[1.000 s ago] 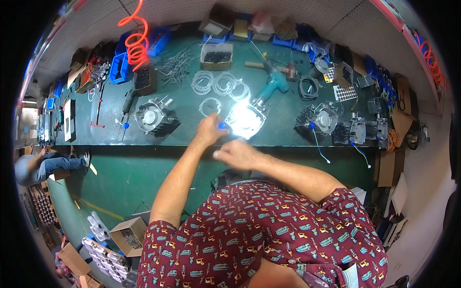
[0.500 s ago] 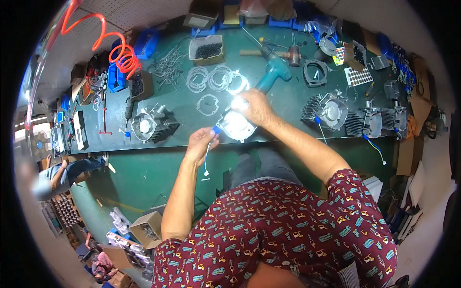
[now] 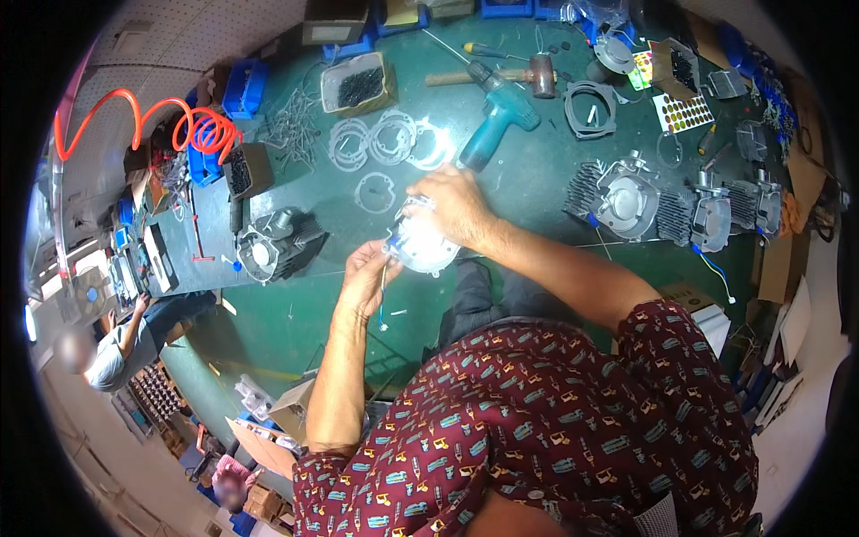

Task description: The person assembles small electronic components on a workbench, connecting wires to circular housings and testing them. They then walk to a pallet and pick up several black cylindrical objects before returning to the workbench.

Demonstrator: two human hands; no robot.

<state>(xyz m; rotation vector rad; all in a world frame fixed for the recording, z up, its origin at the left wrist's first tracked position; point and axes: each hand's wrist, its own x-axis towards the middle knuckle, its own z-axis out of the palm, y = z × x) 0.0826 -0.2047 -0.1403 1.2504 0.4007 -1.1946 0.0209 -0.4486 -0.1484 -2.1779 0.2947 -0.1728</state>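
Observation:
A shiny round metal engine cover is held at the near edge of the green workbench. My right hand grips its top rim. My left hand steadies its left side and also holds a thin wire with a blue end that hangs down from the fingers. A finned dark engine cylinder lies on the bench to the left of my hands. A thin gasket ring lies just beyond the cover.
Several gasket rings, a teal power drill, a hammer and a box of dark screws lie farther back. Finned engine assemblies stand at the right. An orange coiled hose hangs at left. Another person sits lower left.
The view has shifted so the bench sits higher and larger. My right hand has come onto the cover's top rim, and my left hand has drawn in against its left side with the wire.

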